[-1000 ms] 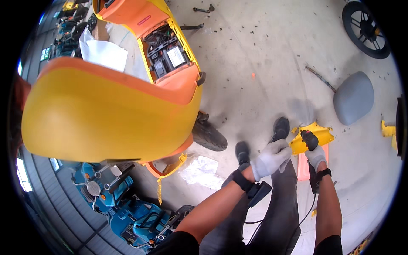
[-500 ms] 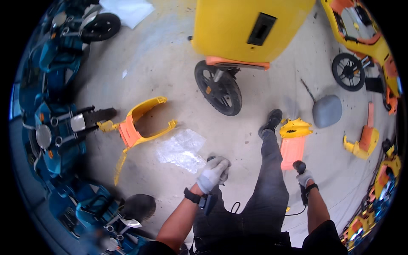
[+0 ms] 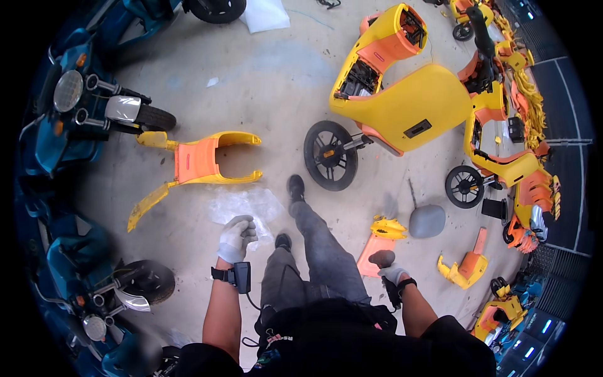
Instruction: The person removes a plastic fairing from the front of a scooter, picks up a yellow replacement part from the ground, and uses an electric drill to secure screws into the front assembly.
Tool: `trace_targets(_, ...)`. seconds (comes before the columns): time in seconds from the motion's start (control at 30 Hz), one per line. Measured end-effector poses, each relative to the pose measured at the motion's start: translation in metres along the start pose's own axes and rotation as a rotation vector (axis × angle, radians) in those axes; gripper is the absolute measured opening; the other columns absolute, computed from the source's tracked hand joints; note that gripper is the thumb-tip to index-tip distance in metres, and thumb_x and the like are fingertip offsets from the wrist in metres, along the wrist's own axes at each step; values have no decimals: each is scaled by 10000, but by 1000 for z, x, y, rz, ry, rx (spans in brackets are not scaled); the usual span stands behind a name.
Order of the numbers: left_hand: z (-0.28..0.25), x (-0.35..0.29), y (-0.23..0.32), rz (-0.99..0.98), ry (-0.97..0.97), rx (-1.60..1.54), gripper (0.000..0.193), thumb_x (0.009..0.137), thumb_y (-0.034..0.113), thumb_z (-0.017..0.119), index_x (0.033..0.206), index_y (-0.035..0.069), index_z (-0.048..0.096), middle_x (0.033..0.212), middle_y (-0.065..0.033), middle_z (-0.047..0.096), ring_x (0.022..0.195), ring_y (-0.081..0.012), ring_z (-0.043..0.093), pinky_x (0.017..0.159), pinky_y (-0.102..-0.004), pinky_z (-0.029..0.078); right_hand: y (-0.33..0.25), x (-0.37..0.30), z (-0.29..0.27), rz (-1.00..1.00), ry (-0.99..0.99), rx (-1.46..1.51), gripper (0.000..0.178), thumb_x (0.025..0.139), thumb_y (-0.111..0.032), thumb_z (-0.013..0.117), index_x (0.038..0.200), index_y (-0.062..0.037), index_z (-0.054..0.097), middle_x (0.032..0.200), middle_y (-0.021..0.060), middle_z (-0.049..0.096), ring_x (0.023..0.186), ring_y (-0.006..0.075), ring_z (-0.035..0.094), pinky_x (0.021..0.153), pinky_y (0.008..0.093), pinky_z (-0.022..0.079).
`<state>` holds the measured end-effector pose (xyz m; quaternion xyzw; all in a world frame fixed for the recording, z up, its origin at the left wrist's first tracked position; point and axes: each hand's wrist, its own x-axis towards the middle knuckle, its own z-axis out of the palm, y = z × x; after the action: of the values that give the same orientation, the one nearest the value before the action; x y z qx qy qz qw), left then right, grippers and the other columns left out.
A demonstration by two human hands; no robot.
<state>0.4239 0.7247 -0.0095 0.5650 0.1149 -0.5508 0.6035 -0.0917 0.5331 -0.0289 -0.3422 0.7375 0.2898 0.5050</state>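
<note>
Tool (image 3: 382, 258) sits gripped in the right hand (image 3: 394, 274); left hand (image 3: 236, 239) curls loosely, contents unclear, clear sheet (image 3: 254, 203) at its one o'clock.

Left hand (image 3: 238, 239): moved out from the leg (image 3: 281, 273), now in front of the clear sheet (image 3: 251, 204).
Dark tool (image 3: 381, 257): first over the yellow piece (image 3: 388, 228), now over the orange panel (image 3: 372, 247).
Right foot (image 3: 296, 188): now near the sheet.
Yellow scooter (image 3: 411, 103): looks farther off.

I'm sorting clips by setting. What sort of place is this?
Probably a scooter workshop: a yellow scooter with exposed innards, a loose orange-and-yellow body panel, and teal scooters lined along the left.
</note>
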Motion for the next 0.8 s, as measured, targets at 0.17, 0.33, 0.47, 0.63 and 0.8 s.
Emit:
trace_targets(0.17, 38, 35, 36, -18, -160, 64, 233, 988, 154, 548, 1134, -5, 635, 869, -68, 640, 702, -166, 618, 636, -329, 555, -98, 5, 0, 15, -115, -182, 301, 831, -159, 733, 1077, 1, 660, 818, 142, 663, 655, 271, 664, 572, 439, 598)
trace_targets(0.33, 91, 87, 111, -35, -89, 148, 270, 985, 154, 546, 1183, -13, 622, 849, -54, 618, 686, -148, 605, 613, -317, 547, -221, -20, -20, -233, -21, -532, 302, 753, -226, 784, 960, -13, 727, 786, 105, 702, 661, 247, 676, 584, 395, 548)
trace_targets(0.47, 135, 127, 184, 86, -154, 269, 265, 995, 189, 566, 1151, -10, 645, 845, -43, 612, 675, -140, 602, 617, -307, 546, -289, -40, -47, -218, -85, -214, 275, 758, -175, 770, 955, 4, 701, 760, 124, 684, 603, 252, 657, 548, 399, 551)
trace_targets(0.63, 173, 157, 261, 94, -228, 314, 289, 1023, 230, 557, 1113, -27, 653, 791, -24, 588, 645, -127, 581, 571, -287, 521, -342, -49, -63, -237, -104, -75, 244, 760, -150, 757, 944, -3, 695, 742, 124, 668, 591, 257, 647, 545, 404, 552)
trace_targets(0.8, 205, 213, 311, 55, -284, 385, 297, 1015, 203, 551, 1154, -46, 637, 785, -14, 586, 637, -118, 574, 568, -285, 515, -371, -53, -60, -246, -39, -294, 308, 738, -235, 744, 953, -14, 739, 846, 123, 725, 682, 247, 685, 650, 393, 550)
